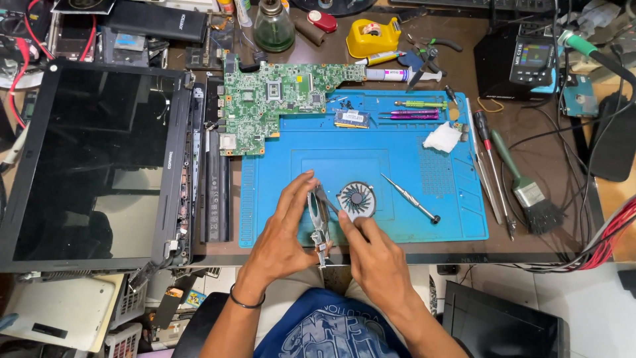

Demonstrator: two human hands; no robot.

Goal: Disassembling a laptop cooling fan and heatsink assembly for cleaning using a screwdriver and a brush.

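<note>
We hold a metal fan cover (pixel 318 215) upright over the blue mat's (pixel 397 166) near edge, our left hand (pixel 285 229) curled closed around it, right hand (pixel 374 255) pinching its side. Just beyond lies the round fan (pixel 356 200), then a screwdriver (pixel 411 198), farther the green motherboard (pixel 271 99).

I look straight down on a dark brown desk (pixel 563 245), its top glossy and catching soft, even light from above. A blue mat (pixel 397 142) covers its middle. Below the desk's near edge I see pale floor tiles (pixel 589 298). A black chair (pixel 199 325) sits at the lower middle. Left of it, under the desk's edge, stands a white plastic basket (pixel 122 335). A dark panel (pixel 493 325) leans on the floor at lower right.
</note>
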